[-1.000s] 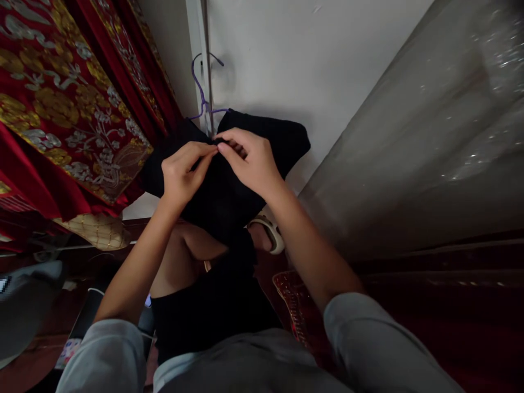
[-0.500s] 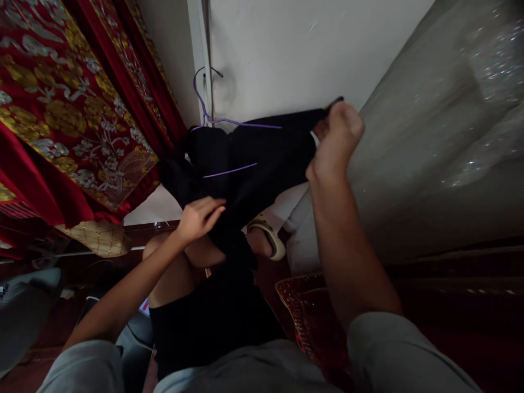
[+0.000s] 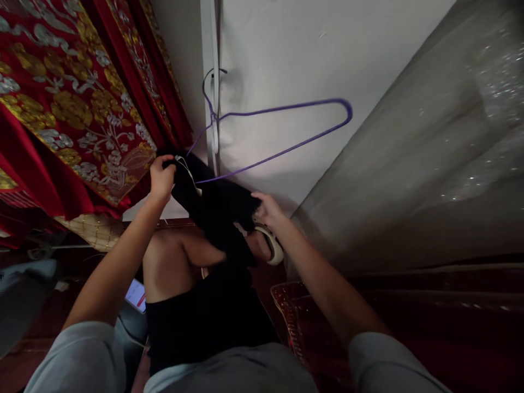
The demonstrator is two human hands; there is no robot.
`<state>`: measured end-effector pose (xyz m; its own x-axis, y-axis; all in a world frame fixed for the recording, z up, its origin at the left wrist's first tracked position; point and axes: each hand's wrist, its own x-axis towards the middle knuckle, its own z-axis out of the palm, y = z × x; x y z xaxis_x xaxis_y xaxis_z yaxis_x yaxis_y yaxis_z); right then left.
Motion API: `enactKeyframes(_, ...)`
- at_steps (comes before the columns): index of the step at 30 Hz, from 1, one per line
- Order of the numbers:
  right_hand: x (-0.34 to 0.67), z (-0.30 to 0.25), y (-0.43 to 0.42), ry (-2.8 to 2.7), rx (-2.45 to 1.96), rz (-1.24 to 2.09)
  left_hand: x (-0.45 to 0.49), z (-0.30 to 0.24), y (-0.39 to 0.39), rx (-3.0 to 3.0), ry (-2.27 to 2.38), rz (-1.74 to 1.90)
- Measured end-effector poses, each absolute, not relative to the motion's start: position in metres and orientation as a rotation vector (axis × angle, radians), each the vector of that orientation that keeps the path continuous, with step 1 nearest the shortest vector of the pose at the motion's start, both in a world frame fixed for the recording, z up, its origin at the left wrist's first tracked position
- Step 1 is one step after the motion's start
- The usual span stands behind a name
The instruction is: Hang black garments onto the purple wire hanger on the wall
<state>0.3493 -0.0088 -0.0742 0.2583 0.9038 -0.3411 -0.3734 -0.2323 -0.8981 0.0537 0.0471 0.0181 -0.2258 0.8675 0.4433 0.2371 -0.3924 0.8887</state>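
Note:
A purple hanger (image 3: 286,109) hangs by its hook from a white pole (image 3: 216,131) against the wall. Its right arm is bare, while its left end runs into a black garment (image 3: 208,196). My left hand (image 3: 162,177) is closed on the garment near the hanger's left end. A thin pale cord or strap (image 3: 186,168) shows beside those fingers. On the garment's right side, my right hand (image 3: 268,210) grips the cloth, below the hanger. The garment droops toward my knees, and its lower edge merges with my black shorts.
Red cloth with gold and silver embroidery (image 3: 77,103) hangs at left. Translucent plastic sheeting (image 3: 429,153) covers the right side. A lit phone (image 3: 136,296) lies low at left, near a person's grey-clad leg. A dark red glossy cover (image 3: 327,322) is at lower right.
The garment has come off the hanger's right arm, which is now bare. My right hand has moved down and left with the cloth; my left hand has moved up and left.

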Motion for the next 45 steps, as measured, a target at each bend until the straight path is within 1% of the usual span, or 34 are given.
enactKeyframes(2,0.33,-0.079,-0.014,-0.677,-1.343,1.188,0.04,-0.003,0.036,1.391,1.397,1.63)
enactKeyframes(4,0.311,-0.077,-0.02,-0.921,-1.378,1.048,0.032,-0.023,0.018,1.307,1.459,1.618)
enactKeyframes(5,0.301,-0.074,-0.023,-1.092,-1.363,1.062,0.032,-0.03,0.005,1.29,1.481,1.627)
enactKeyframes(6,0.291,-0.07,-0.027,-1.264,-1.317,1.148,0.034,-0.036,-0.011,1.284,1.494,1.642)
enactKeyframes(8,0.271,-0.057,-0.038,-1.491,-1.108,1.463,0.046,-0.038,-0.047,1.391,1.472,1.654)
enactKeyframes(9,0.262,-0.049,-0.044,-1.529,-0.968,1.6,0.054,-0.034,-0.066,1.517,1.415,1.626)
enactKeyframes(10,0.254,-0.041,-0.051,-1.527,-0.832,1.676,0.062,-0.028,-0.084,1.834,1.289,1.489)
enactKeyframes(12,0.245,-0.022,-0.064,-1.434,-0.637,1.691,0.073,-0.009,-0.113,2.365,1.068,1.153)
enactKeyframes(13,0.244,-0.012,-0.071,-1.378,-0.587,1.684,0.075,0.002,-0.121,2.508,1.027,1.128)
enactKeyframes(14,0.246,-0.001,-0.077,-1.323,-0.575,1.682,0.076,0.013,-0.124,2.571,1.011,1.198)
enactKeyframes(15,0.249,0.009,-0.082,-1.28,-0.596,1.684,0.076,0.023,-0.123,2.552,1.018,1.345)
enactKeyframes(17,0.26,0.028,-0.089,-1.295,-0.688,1.713,0.074,0.037,-0.111,2.364,0.988,1.603)
enactKeyframes(18,0.267,0.038,-0.091,-1.361,-0.74,1.723,0.074,0.039,-0.103,2.272,0.939,1.597)
enactKeyframes(20,0.283,0.057,-0.091,-1.612,-0.851,1.698,0.076,0.034,-0.089,2.17,0.835,1.336)
enactKeyframes(22,0.3,0.074,-0.089,-1.956,-0.995,1.526,0.078,0.019,-0.083,2.12,0.827,0.967)
enactKeyframes(24,0.316,0.088,-0.084,-2.208,-1.108,1.165,0.076,-0.002,-0.081,2.13,0.885,0.632)
enactKeyframes(25,0.322,0.092,-0.08,-2.246,-1.122,0.953,0.073,-0.011,-0.08,2.156,0.906,0.479)
enactKeyframes(27,0.33,0.093,-0.07,-2.138,-1.077,0.587,0.061,-0.025,-0.078,2.201,0.911,0.233)
enactKeyframes(29,0.329,0.082,-0.054,-1.93,-1.023,0.396,0.045,-0.03,-0.072,2.192,0.933,0.143)
enactKeyframes(31,0.32,0.062,-0.032,-1.782,-1.024,0.399,0.029,-0.026,-0.066,2.172,1.017,0.157)
enactKeyframes(34,0.307,0.029,0.001,-1.626,-1.156,0.63,0.011,-0.012,-0.059,2.203,1.194,0.191)
enactKeyframes(36,0.309,0.014,0.017,-1.522,-1.287,0.694,0.001,-0.006,-0.054,2.234,1.29,0.249)
enactKeyframes(38,0.321,0.009,0.025,-1.492,-1.382,0.559,-0.007,-0.003,-0.046,2.267,1.357,0.41)
enactKeyframes(41,0.347,0.016,0.024,-1.524,-1.408,0.288,-0.013,0.002,-0.028,2.305,1.386,0.668)
enactKeyframes(43,0.358,0.026,0.02,-1.531,-1.382,0.228,-0.009,0.009,-0.015,2.298,1.396,0.813)
enactKeyframes(45,0.361,0.034,0.015,-1.537,-1.37,0.245,0.001,0.02,-0.005,2.266,1.406,1.007)
